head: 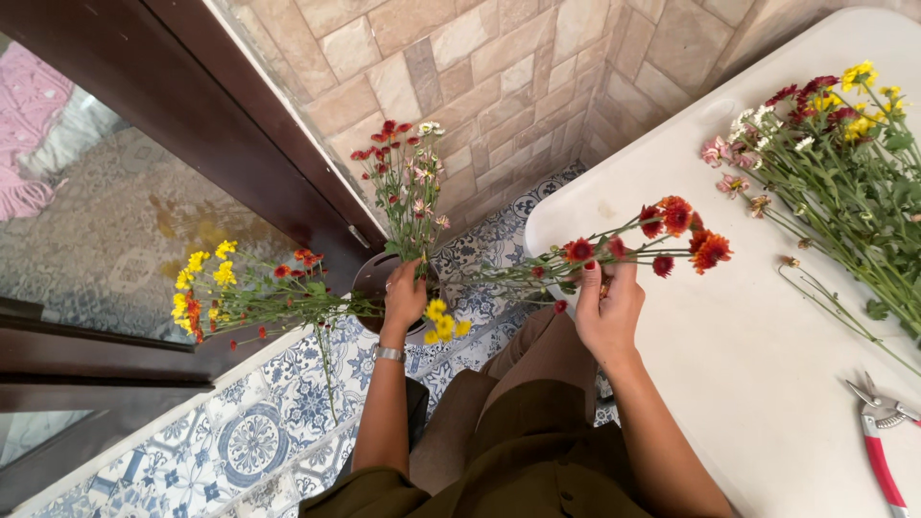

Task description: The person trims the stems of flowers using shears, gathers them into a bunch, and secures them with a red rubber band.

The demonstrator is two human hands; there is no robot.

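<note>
- The left hand (404, 295) has its grip closed around the stems of a small red and pink flower bunch (407, 182), held upright over a dark round pot (367, 280) on the patterned tile floor (259, 436).
- The right hand (607, 309) has its grip clamped on an orange-red flower stem (662, 235), lying level across the edge of the white table (748, 364).
- More cut flowers (844, 153) lie on the table, well apart from red-handled pruning shears (881, 446).

Head view, steeply downward (close)
</note>
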